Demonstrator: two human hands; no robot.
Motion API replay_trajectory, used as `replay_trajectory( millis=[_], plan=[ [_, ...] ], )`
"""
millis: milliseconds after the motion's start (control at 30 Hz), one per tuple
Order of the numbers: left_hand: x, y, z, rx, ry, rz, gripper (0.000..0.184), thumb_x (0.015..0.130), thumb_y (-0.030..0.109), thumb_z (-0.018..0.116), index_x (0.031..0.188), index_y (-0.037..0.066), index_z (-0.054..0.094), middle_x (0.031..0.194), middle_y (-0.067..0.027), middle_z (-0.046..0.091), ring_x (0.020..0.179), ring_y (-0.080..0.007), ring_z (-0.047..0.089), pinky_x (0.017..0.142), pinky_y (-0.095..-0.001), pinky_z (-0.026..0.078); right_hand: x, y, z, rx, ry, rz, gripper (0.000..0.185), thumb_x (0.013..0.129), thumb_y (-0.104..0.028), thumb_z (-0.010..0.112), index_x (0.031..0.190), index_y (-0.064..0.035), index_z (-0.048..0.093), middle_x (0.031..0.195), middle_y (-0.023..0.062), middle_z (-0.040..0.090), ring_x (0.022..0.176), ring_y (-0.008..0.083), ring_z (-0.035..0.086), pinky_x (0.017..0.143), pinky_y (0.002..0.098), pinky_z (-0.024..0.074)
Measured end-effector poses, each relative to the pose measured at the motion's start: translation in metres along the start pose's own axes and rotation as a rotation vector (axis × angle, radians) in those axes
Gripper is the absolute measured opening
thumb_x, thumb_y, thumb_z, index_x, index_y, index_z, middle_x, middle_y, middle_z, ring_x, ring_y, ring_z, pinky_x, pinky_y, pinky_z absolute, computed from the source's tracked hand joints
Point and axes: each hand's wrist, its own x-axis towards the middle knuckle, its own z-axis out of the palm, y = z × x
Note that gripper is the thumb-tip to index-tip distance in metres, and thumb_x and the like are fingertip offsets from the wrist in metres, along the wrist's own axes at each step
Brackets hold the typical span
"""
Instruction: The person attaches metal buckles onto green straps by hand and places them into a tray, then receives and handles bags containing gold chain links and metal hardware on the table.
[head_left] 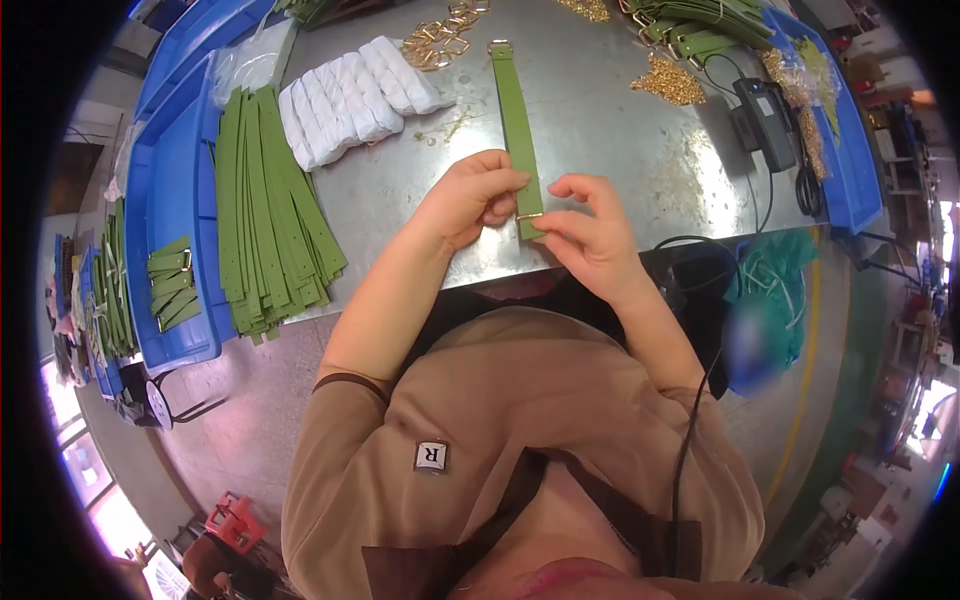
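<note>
A green strap (514,110) lies lengthwise on the metal table, with a metal buckle (500,47) at its far end. Close to its near end, a thin gold-coloured metal loop (529,216) sits across the strap. My left hand (478,200) is closed, thumb and fingers pinching the strap's left edge just beyond the loop. From the other side, my right hand (590,238) pinches the right end of the loop between thumb and a finger, while its index finger arches above. The strap's tip pokes out toward me past the loop.
Many green straps (262,210) hang over the table's left edge beside a blue crate (175,200). White wrapped bundles (350,100), gold loops (437,38) and small gold hardware (670,82) lie farther back. A black power adapter (765,120) with cables is at right.
</note>
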Motion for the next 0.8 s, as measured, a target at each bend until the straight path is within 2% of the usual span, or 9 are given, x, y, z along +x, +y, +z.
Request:
replay_trajectory(
  millis=[233, 300, 333, 400, 433, 500, 633, 733, 800],
  plan=[
    [-0.002, 0.002, 0.004, 0.027, 0.033, 0.013, 0.007, 0.089, 0.008, 0.063, 0.09, 0.002, 0.06, 0.069, -0.0017, 0.056, 0.052, -0.0057, 0.044, 0.043, -0.0203, 0.027, 0.006, 0.001, 0.018, 0.617, 0.077, 0.375, 0.012, 0.08, 0.003, 0.069, 0.089, -0.0042, 0.066, 0.119, 0.0093, 0.052, 0.113, 0.0215, 0.052, 0.097, 0.0336, 0.0425],
    [0.0, 0.001, 0.0, -0.009, 0.035, 0.017, 0.006, 0.089, 0.008, 0.063, 0.089, 0.002, 0.06, 0.068, -0.0014, 0.056, 0.051, -0.0057, 0.043, 0.043, -0.0203, 0.027, 0.007, -0.004, 0.023, 0.884, 0.195, 0.494, 0.014, 0.079, -0.001, 0.074, 0.091, -0.0062, 0.068, 0.118, 0.0065, 0.053, 0.104, 0.0188, 0.057, 0.087, 0.0301, 0.0474],
    [0.0, 0.001, -0.001, -0.009, 0.039, 0.019, 0.006, 0.089, 0.008, 0.063, 0.089, 0.002, 0.06, 0.068, -0.0014, 0.056, 0.051, -0.0057, 0.043, 0.043, -0.0203, 0.027, 0.006, -0.005, 0.023, 0.887, 0.193, 0.492, 0.014, 0.079, -0.001, 0.074, 0.091, -0.0062, 0.068, 0.118, 0.0065, 0.053, 0.104, 0.0188, 0.057, 0.087, 0.0301, 0.0474],
    [0.001, 0.0, -0.002, -0.043, 0.035, 0.03, 0.006, 0.088, 0.008, 0.062, 0.089, 0.003, 0.06, 0.068, -0.0012, 0.056, 0.051, -0.0058, 0.043, 0.043, -0.0203, 0.026, 0.005, -0.008, 0.019, 0.382, 0.178, 0.319, 0.017, 0.079, -0.001, 0.074, 0.094, -0.0064, 0.069, 0.115, 0.0073, 0.054, 0.104, 0.0188, 0.057, 0.086, 0.0301, 0.048],
    [0.0, -0.001, -0.002, -0.045, 0.038, 0.029, 0.006, 0.088, 0.008, 0.062, 0.089, 0.003, 0.06, 0.068, -0.0012, 0.056, 0.051, -0.0058, 0.043, 0.043, -0.0203, 0.026, 0.005, -0.009, 0.016, 0.384, 0.175, 0.322, 0.017, 0.079, -0.001, 0.074, 0.094, -0.0064, 0.069, 0.115, 0.0073, 0.054, 0.104, 0.0188, 0.057, 0.086, 0.0301, 0.048],
    [0.0, 0.002, 0.003, -0.045, 0.049, 0.014, 0.006, 0.088, 0.008, 0.063, 0.089, 0.003, 0.061, 0.068, -0.001, 0.056, 0.05, -0.0059, 0.043, 0.043, -0.0204, 0.027, 0.006, -0.01, 0.008, 0.04, 0.148, 0.132, 0.019, 0.078, -0.001, 0.075, 0.096, -0.0069, 0.07, 0.112, 0.0069, 0.056, 0.104, 0.0185, 0.057, 0.084, 0.0299, 0.0485],
    [-0.003, -0.002, 0.011, 0.017, 0.055, 0.046, 0.006, 0.09, 0.008, 0.063, 0.088, 0.004, 0.059, 0.068, -0.0011, 0.056, 0.05, -0.0058, 0.043, 0.044, -0.0201, 0.029, 0.008, -0.005, 0.009, 0.11, 0.077, 0.172, 0.014, 0.081, 0.0, 0.071, 0.094, -0.0021, 0.067, 0.114, 0.0072, 0.056, 0.105, 0.0179, 0.056, 0.087, 0.0305, 0.0481],
    [-0.001, -0.006, 0.012, 0.059, 0.082, 0.107, 0.005, 0.089, 0.007, 0.064, 0.088, 0.003, 0.06, 0.069, -0.0009, 0.057, 0.051, -0.0055, 0.043, 0.045, -0.0199, 0.03, 0.009, 0.006, 0.021, 0.392, 0.158, 0.308, 0.01, 0.084, -0.001, 0.069, 0.093, -0.0007, 0.065, 0.112, 0.0069, 0.057, 0.097, 0.0156, 0.059, 0.08, 0.0284, 0.0501],
    [0.001, -0.007, 0.009, 0.106, 0.087, 0.219, 0.005, 0.089, 0.006, 0.064, 0.088, 0.003, 0.06, 0.07, -0.0008, 0.058, 0.052, -0.0052, 0.043, 0.047, -0.0195, 0.031, 0.008, 0.01, 0.03, 0.611, 0.204, 0.5, 0.006, 0.088, -0.002, 0.067, 0.091, -0.0006, 0.062, 0.103, 0.0055, 0.059, 0.084, 0.0115, 0.061, 0.071, 0.0241, 0.0502]
  ],
)
